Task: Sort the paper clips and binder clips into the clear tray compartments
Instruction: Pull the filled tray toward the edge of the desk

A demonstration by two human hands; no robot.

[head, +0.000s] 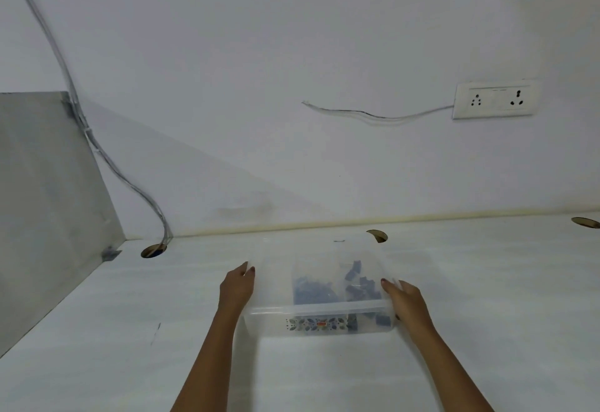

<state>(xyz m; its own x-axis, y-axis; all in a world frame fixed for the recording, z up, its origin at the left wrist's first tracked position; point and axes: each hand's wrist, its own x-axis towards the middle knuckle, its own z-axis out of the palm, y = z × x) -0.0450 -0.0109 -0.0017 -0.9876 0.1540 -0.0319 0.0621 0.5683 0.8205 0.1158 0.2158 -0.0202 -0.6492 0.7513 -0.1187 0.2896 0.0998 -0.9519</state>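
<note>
A clear plastic tray (pixel 276 314) with a translucent lid rests on the white table, a patterned label on its front wall. Dark binder clips (pixel 357 288) show blurred through the plastic, bunched in the middle and right part; I cannot make out paper clips or the compartment walls. My left hand (pixel 236 288) grips the tray's left side, thumb over the rim. My right hand (pixel 406 301) grips the right side, fingers on the lid's edge.
The white table (pixel 487 298) meets a white wall at the back. Round cable holes (pixel 152 251) (pixel 378 235) (pixel 586 222) lie along the far edge. A grey partition (pixel 42 203) bounds the left. A wall socket (pixel 495 99) sits upper right.
</note>
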